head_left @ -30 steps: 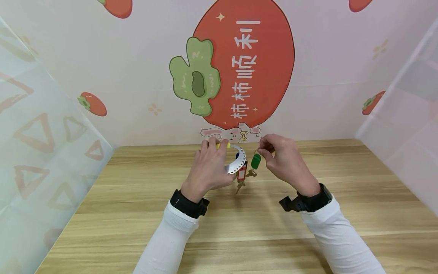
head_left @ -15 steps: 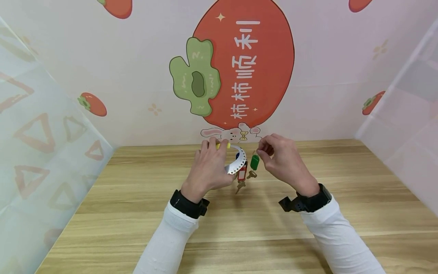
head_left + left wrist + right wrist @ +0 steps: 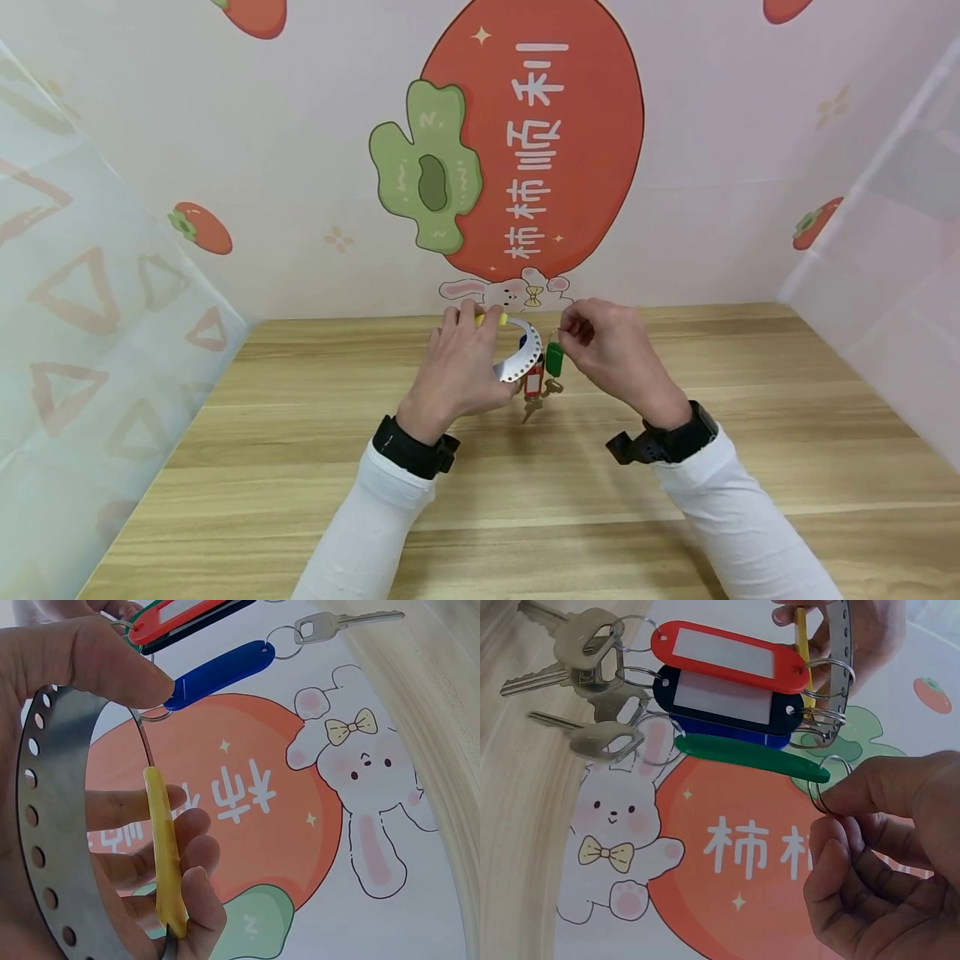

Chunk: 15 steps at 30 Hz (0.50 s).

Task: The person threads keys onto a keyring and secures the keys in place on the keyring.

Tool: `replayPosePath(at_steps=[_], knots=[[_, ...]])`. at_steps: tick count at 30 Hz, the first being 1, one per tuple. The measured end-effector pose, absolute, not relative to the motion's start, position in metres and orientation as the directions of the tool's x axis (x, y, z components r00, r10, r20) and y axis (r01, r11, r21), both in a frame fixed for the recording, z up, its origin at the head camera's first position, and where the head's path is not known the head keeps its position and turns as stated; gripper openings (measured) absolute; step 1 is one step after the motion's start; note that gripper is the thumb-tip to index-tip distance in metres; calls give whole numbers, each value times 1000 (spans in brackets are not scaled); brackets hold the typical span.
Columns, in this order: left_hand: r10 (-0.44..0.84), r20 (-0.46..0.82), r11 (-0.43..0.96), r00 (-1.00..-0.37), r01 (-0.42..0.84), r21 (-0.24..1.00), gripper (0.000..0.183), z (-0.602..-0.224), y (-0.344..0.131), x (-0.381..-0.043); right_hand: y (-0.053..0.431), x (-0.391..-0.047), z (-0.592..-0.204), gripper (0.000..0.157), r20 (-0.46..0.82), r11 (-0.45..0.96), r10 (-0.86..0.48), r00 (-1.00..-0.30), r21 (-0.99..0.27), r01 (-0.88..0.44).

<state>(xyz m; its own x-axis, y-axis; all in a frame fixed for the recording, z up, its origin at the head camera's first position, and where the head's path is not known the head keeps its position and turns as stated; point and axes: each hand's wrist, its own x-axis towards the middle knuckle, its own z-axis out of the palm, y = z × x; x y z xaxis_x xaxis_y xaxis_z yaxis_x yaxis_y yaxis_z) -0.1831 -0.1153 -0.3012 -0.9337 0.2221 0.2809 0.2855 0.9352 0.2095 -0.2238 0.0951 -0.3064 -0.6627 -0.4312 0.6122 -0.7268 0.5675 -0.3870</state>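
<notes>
My left hand [image 3: 457, 358] grips a crescent-shaped metal key holder [image 3: 64, 795] with a row of holes along its edge. Its fingers curl round the yellow sleeve [image 3: 161, 847] on the holder's thin side. From the band hang a red key tag [image 3: 727, 652], a black key tag [image 3: 724, 701] and a blue key tag [image 3: 225, 675] on small rings, with keys at their far ends. My right hand [image 3: 618, 358] pinches the split ring [image 3: 819, 796] of a green key tag [image 3: 750, 756] between thumb and forefinger, close beside the band. A key [image 3: 604, 742] dangles from the green tag.
Below the hands lies a wood-grain table [image 3: 525, 517]. Behind it rises a pale backdrop [image 3: 300, 125] printed with a large persimmon and a rabbit. Patterned side panels [image 3: 112, 350] flank the table. Both wrists wear black bands [image 3: 412, 446].
My right hand has shifted slightly left, bringing the green key tag nearer the metal holder and the red key tag. My left hand keeps its grip in about the same place.
</notes>
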Motion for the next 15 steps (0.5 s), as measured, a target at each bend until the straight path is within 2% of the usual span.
replayPosePath(at_steps=[15], knots=[[229,269,930,-935,292,223,88,-300,-113,-182,93,-224,-309,9,605,558,-419,-677,-417,-718]])
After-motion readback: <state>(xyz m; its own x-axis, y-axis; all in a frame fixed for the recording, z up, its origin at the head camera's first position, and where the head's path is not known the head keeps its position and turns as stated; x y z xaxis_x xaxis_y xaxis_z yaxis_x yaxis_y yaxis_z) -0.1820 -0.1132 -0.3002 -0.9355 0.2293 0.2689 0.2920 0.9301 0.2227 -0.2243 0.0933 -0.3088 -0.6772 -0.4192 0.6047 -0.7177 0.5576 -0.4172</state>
